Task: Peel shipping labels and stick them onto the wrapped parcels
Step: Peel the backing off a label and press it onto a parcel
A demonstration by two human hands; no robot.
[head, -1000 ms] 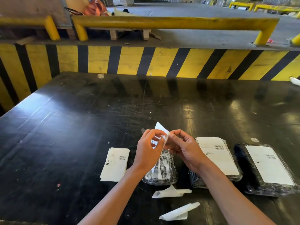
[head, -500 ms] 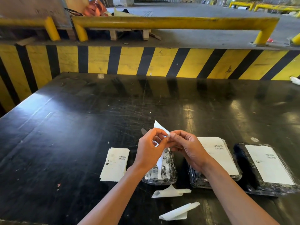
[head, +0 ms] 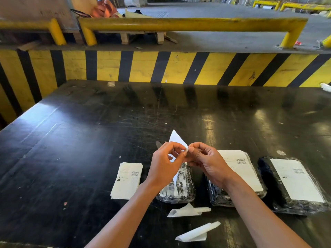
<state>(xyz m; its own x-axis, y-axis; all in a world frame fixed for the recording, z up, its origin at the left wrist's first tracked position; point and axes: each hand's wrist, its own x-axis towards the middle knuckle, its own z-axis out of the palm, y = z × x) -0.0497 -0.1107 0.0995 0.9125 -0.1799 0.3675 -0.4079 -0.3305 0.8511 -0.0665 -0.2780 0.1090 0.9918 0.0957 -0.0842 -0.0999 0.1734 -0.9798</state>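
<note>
Now | left hand (head: pixel 163 166) and right hand (head: pixel 208 162) both pinch one white label (head: pixel 176 139) at its edge, fingertips meeting | label held just above the unlabelled parcel (head: pixel 182 187) on the table (head: pixel 89 140)

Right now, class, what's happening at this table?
A person is peeling a shipping label with both hands: the left hand and right hand pinch it above the unlabelled parcel. Two labelled parcels lie to the right, a label stack to the left, and backing strips lie nearer the person.
</note>
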